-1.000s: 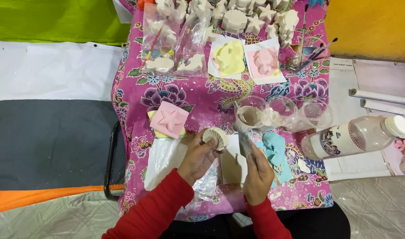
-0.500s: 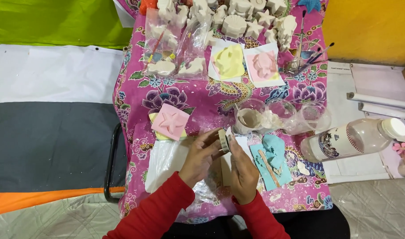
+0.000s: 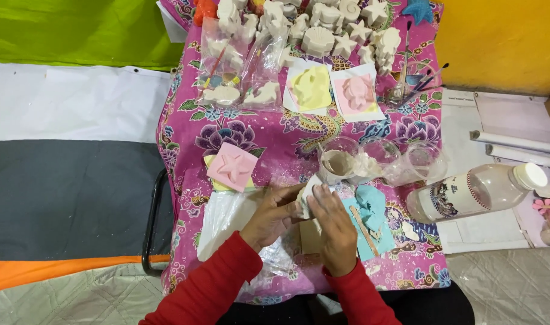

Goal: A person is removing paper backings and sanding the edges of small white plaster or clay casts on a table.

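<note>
While both hands [image 3: 305, 219] grip it, plaster cast [image 3: 308, 195] stands tilted

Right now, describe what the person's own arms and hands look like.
Both arms wear long red sleeves, snug to the wrists. The left hand and right hand are bare: no gloves, and no rings or watch that I can make out.

Head-worn view, steeply downward, close above the pink cloth-covered table [image 3: 275, 144].

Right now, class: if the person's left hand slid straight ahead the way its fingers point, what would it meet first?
The left hand points up and right, holding a small white cast piece with the right hand. Beyond that, probably the clear plastic cup of grey mix; depth is uncertain.
</note>
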